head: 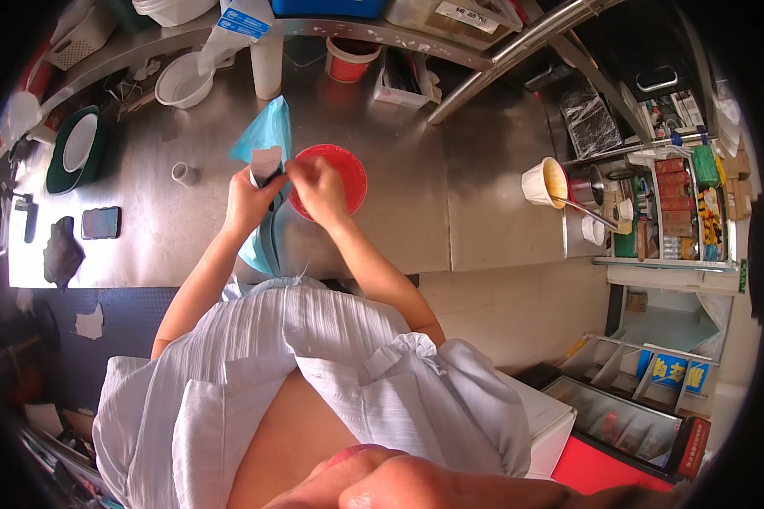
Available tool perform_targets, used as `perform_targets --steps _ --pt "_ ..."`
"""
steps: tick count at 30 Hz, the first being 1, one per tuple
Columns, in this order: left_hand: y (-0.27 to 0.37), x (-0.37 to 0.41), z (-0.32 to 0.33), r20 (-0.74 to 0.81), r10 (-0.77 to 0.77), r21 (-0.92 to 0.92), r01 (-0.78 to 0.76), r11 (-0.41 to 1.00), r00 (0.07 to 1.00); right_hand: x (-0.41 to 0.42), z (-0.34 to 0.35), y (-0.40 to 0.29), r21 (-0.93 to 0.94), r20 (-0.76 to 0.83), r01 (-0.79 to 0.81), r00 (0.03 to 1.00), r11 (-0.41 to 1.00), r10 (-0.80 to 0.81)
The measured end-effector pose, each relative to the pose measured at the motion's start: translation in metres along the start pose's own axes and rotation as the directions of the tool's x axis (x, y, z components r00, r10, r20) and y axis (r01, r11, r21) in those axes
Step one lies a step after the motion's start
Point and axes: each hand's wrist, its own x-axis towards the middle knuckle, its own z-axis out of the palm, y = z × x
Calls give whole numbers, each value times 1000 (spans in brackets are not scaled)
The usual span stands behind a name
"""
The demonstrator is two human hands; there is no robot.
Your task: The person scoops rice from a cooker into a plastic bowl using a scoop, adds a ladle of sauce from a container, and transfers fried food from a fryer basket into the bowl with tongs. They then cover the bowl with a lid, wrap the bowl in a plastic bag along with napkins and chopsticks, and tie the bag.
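Observation:
My left hand [249, 202] grips a light blue bag [270, 130] that stands on edge above the steel counter, its lower part reaching down towards my waist. A torn white paper slip [266, 163] sticks up from the same grip, against the bag. Something small and dark shows by my left thumb; its kind is unclear. My right hand [318, 189] is at the bag's right edge with its fingers bent together. Whether it pinches anything is hidden. Behind and below this hand lies a round red plastic dish or lid [350, 172] on the counter.
On the steel counter [395, 235] are a small white cup [183, 174], a phone [100, 223], a dark cloth [63, 251] and a green tub [70, 153]. A white tub with a ladle [543, 182] stands right. A metal post [465, 95] rises behind, under a loaded shelf.

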Motion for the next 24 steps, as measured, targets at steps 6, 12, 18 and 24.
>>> perform_targets --steps 6,12,18,24 --pt "-12 7 -30 87 -42 -113 52 992 995 18 -25 37 330 14 -345 933 879 360" --pt "-35 44 -109 -301 199 272 -116 955 933 20 -105 78 -250 141 -153 971 956 192" --pt "-30 47 -73 -253 204 714 41 699 946 25 -93 106 -99 178 -442 874 891 453" --pt "-47 51 -57 -373 200 706 137 695 906 1 -59 121 378 11 -329 936 865 351"
